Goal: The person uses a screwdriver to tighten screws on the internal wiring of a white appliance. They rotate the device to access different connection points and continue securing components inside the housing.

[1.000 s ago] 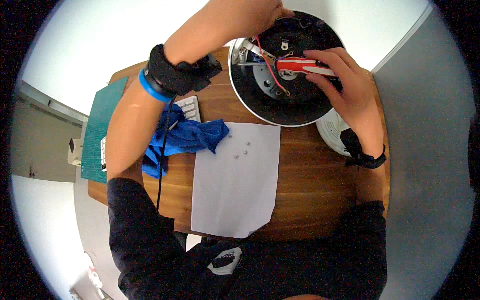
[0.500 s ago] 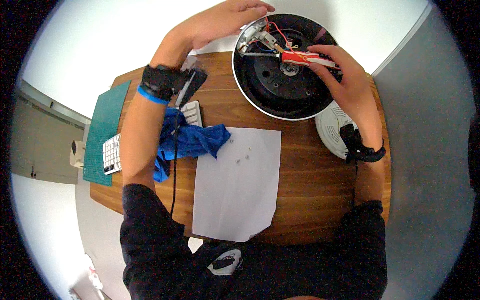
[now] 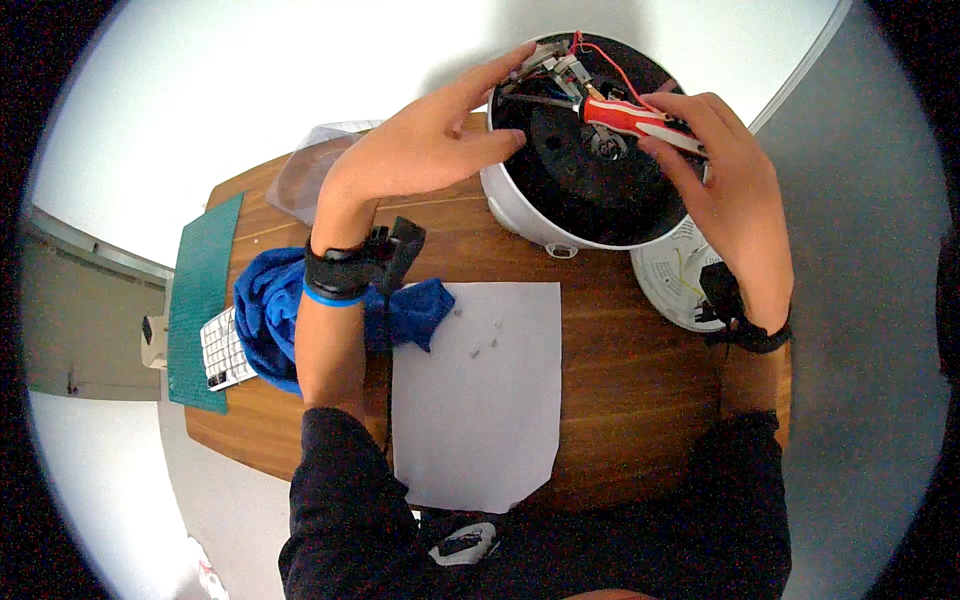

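A round white appliance housing (image 3: 535, 212) with a black inside stands at the far right of the table, tilted so its white side wall shows. My left hand (image 3: 425, 145) grips its left rim, thumb over the opening and fingers at the far-left edge. In my right hand (image 3: 725, 165) is a screwdriver (image 3: 622, 116) with a red and white handle. Its shaft points left across the opening, towards metal parts at the far-left inner wall; the tip's exact contact is hard to make out. A red wire (image 3: 625, 72) loops above the handle.
Beneath my right wrist lies a round white cover (image 3: 665, 280) with a yellow wire. Several small screws (image 3: 476, 353) rest on white paper (image 3: 475, 420). At the left are a blue cloth (image 3: 270, 310), a white keyboard (image 3: 225, 350), a green mat (image 3: 200, 300) and a clear plastic container (image 3: 305, 175).
My left hand has come nearer along the left rim, thumb now over the opening. The housing has tilted and shifted slightly right. The screwdriver stays in my right hand.
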Available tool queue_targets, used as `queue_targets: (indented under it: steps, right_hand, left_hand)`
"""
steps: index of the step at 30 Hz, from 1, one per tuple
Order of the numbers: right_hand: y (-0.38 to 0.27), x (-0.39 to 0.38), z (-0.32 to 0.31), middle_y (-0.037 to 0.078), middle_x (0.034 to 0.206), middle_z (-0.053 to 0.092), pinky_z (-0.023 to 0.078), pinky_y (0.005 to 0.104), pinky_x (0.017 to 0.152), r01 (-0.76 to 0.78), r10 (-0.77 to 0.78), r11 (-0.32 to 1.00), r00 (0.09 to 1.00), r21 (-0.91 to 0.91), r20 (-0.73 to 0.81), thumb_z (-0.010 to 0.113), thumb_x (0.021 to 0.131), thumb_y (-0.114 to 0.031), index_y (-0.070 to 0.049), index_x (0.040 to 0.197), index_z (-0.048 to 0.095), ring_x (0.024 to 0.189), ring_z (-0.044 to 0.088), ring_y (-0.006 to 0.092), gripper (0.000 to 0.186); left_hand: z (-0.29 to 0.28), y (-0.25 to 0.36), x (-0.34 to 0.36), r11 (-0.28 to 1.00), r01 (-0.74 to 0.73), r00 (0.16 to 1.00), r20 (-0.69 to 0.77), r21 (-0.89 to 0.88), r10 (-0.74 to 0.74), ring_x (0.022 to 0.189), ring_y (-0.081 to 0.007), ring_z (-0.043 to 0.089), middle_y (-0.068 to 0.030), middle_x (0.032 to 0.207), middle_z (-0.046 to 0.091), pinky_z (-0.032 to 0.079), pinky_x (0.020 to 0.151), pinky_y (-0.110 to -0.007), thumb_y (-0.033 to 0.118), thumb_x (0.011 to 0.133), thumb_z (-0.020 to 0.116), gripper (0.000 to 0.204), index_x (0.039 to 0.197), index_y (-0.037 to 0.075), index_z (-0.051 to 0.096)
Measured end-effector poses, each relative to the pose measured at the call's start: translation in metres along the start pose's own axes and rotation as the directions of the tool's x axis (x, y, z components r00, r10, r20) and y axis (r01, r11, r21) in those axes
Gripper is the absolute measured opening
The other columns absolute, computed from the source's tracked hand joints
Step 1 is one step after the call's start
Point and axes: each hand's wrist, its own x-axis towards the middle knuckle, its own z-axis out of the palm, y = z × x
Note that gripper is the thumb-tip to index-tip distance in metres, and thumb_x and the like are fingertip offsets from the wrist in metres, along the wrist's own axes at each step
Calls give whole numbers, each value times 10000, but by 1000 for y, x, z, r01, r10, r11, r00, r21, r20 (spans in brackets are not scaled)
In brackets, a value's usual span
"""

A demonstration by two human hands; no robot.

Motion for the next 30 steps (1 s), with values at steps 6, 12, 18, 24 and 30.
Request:
queue_targets:
  steps: [6,12,18,24,30]
  right_hand:
    - [-9,1,-4,132,1127,718,592,386,856,82,-74,995,987,51,-144,856,871,-149,-80,1197,708,1013,729,324,365]
    - [-16,-1,-3,89,1116,719,553,299,921,115,-114,993,976,-4,-188,836,879,-30,-29,1208,704,1031,709,181,355]
    - [-18,-3,-7,84,1123,716,563,283,905,-19,21,999,996,32,-88,810,909,-26,-11,1199,675,1035,686,143,321]
    - [-21,-4,-13,94,1122,727,571,289,883,-143,143,986,990,85,-2,785,943,-74,-13,1229,661,1019,693,147,317]
    - [-13,-6,-10,186,1085,717,576,412,861,-21,21,1000,999,5,-46,758,946,-159,-37,1213,649,994,735,366,313]
  left_hand:
    - [10,23,-9,997,74,992,-101,0,-74,1419,-227,530,-126,1642,484,545,1079,-365,80,987,738,807,1686,137,338]
    - [21,21,-13,961,-35,967,-232,275,102,1395,-254,569,-151,1580,547,535,1088,-381,166,965,803,818,1666,146,382]
    - [18,7,-9,922,-179,925,-261,343,277,1373,-400,585,-265,1458,611,443,1167,-417,406,946,795,829,1589,15,446]
    - [10,33,0,992,-31,995,-86,119,42,1470,-360,475,-298,1571,438,396,1238,-426,286,1006,753,880,1644,-65,259]
    - [11,33,4,991,-8,998,-68,133,17,1469,-364,476,-302,1561,443,396,1239,-427,278,1000,765,900,1647,-66,243]
